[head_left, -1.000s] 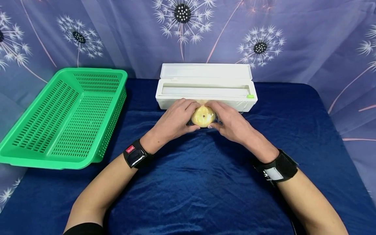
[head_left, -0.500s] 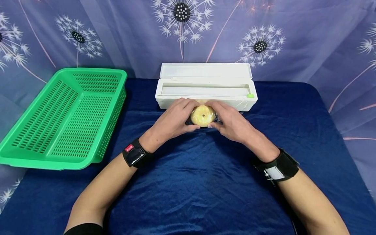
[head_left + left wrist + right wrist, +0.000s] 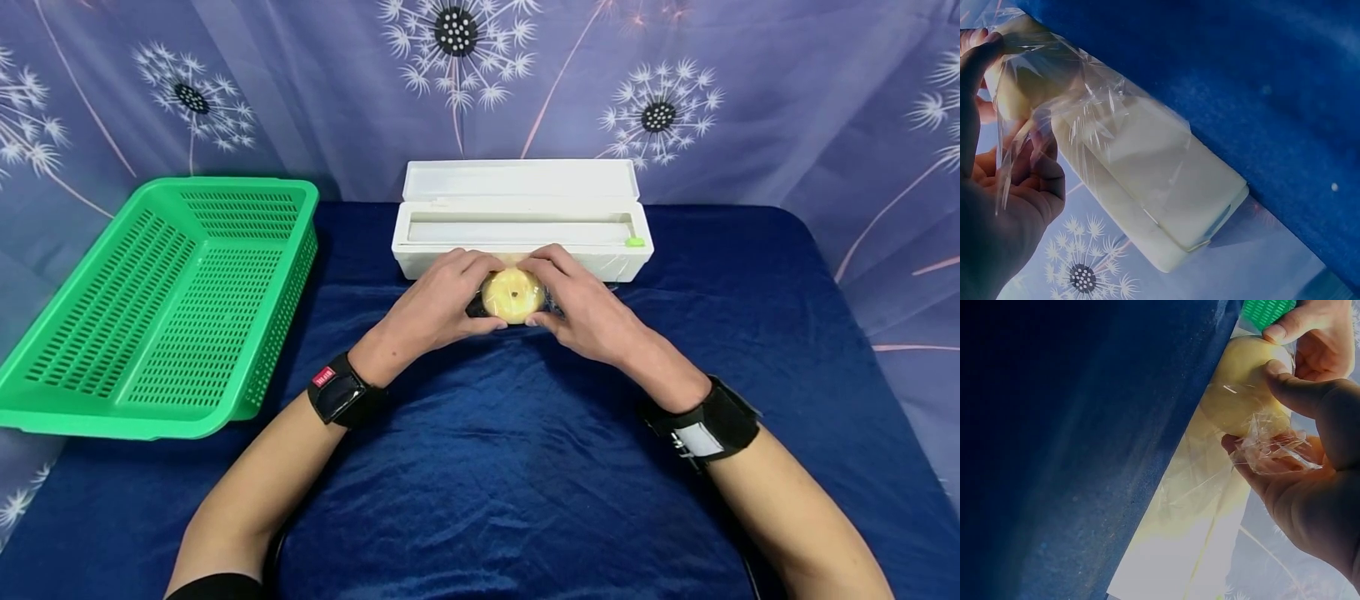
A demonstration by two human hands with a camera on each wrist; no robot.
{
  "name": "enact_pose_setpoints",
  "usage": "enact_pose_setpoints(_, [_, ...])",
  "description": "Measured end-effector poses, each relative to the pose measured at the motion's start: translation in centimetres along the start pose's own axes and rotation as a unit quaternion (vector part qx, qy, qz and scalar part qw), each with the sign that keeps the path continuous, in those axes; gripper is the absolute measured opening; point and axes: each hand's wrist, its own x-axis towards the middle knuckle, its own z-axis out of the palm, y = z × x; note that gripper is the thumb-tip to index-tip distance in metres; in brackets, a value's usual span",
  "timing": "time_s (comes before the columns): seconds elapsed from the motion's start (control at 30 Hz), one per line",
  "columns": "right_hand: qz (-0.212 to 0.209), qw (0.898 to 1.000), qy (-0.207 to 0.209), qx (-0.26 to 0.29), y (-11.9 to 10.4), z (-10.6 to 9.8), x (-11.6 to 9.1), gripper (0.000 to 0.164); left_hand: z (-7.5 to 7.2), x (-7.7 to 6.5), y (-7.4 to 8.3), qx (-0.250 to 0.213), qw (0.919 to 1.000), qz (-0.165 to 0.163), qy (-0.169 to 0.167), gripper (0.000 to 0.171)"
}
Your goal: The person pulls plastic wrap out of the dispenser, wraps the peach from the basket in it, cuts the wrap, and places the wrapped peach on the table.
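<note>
A round yellow fruit point(image 3: 513, 295) with a small dark dimple stands before the white cling film dispenser point(image 3: 522, 262). Clear cling film point(image 3: 1272, 445) covers it, bunched under the fingers in the right wrist view. Loose film point(image 3: 1094, 106) trails over the dispenser in the left wrist view. My left hand point(image 3: 442, 302) grips the fruit from the left, thumb at its near side and fingers at its far side. From the right, my right hand point(image 3: 587, 305) holds fruit and film between thumb and curled fingers. The fruit's underside is hidden in the head view.
A green slotted basket point(image 3: 251, 383) stands at the left of the table. The dispenser's lid point(image 3: 521, 179) is raised at the back, and a green slider point(image 3: 634, 242) sits at its right end. Blue cloth point(image 3: 517, 467) covers the table; a patterned curtain point(image 3: 315, 83) hangs behind.
The head view has shifted slightly. My right hand's fingers have moved a little on the film at the fruit's far side. Both hands keep hold of the fruit.
</note>
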Motion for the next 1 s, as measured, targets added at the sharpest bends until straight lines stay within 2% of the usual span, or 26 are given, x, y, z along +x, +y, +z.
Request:
enact_pose_setpoints(0.3, [0.018, 0.999, 0.013, -0.043, -0.34, -0.22, 0.22, 0.076, -0.02, 0.03, -0.31, -0.012, 0.9999, 0.004, 0.005, 0.074])
enact_pose_setpoints(0.57, [0.014, 0.999, 0.019, -0.033, -0.28, -0.14, 0.25, 0.073, -0.02, 0.02, -0.37, -0.034, 0.9994, -0.004, 0.002, 0.072])
enact_pose_setpoints(1.0, [0.037, 0.999, 0.017, -0.024, -0.46, -0.15, 0.06, 0.067, -0.1, 0.16, -0.44, -0.042, 0.9988, -0.022, -0.012, 0.069])
